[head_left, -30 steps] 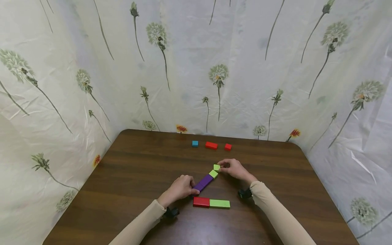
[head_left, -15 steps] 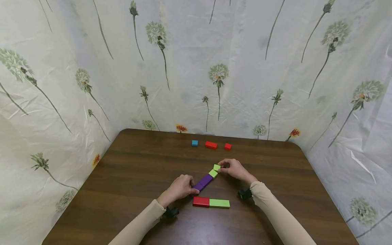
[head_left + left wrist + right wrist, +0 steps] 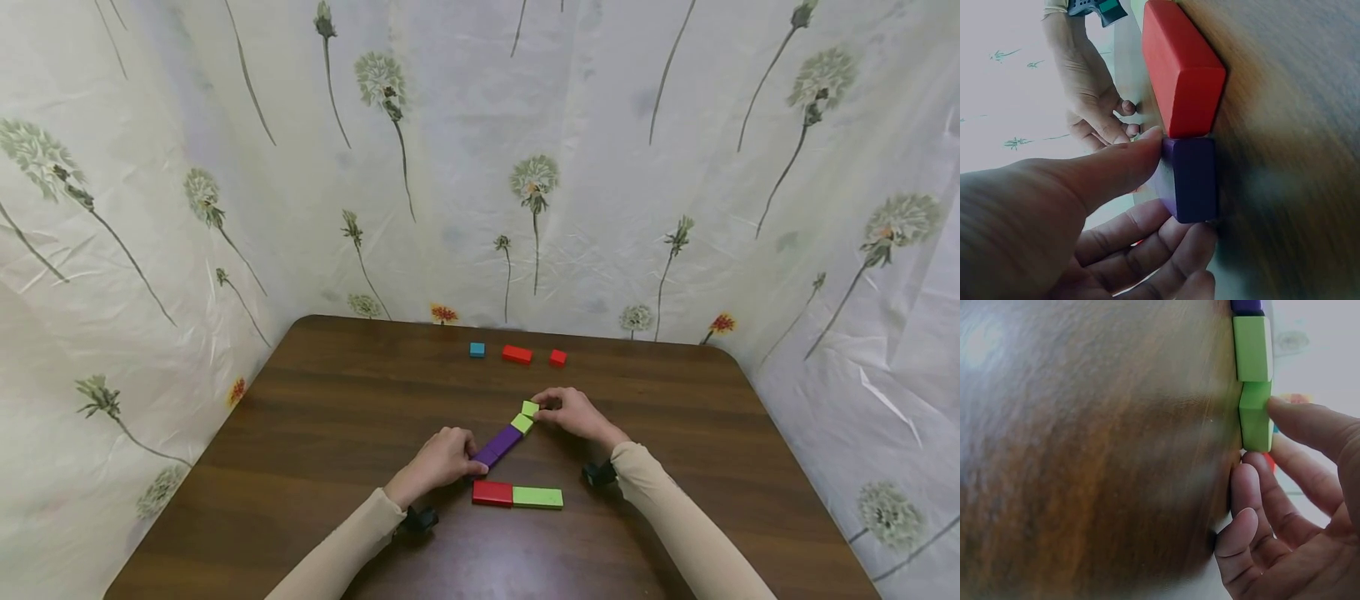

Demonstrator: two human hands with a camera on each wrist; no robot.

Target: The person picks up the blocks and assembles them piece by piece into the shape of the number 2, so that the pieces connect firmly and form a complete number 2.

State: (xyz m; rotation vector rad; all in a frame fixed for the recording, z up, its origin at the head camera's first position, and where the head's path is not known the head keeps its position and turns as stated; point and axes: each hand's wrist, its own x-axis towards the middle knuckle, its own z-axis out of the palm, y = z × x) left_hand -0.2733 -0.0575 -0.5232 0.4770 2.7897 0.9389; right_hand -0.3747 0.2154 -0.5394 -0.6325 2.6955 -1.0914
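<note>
In the head view, a slanting purple strip of block (image 3: pixel 498 447) leads up to a small green block (image 3: pixel 522 424), with a second small green block (image 3: pixel 529 409) turned at an angle at the far end. My left hand (image 3: pixel 437 457) pinches the strip's near end; the left wrist view has thumb and fingers on opposite sides of the purple block (image 3: pixel 1191 181). My right hand (image 3: pixel 577 414) holds the end green block, its thumb against the green block (image 3: pixel 1255 419) in the right wrist view. Nearer me, a red block (image 3: pixel 492 493) lies end to end with a longer green block (image 3: pixel 537 498).
Towards the back of the brown wooden table (image 3: pixel 360 375) lie a small blue block (image 3: pixel 477 350), a longer red block (image 3: pixel 517 355) and a small red block (image 3: pixel 558 358). A flower-printed curtain (image 3: pixel 450 167) surrounds the table's back and sides.
</note>
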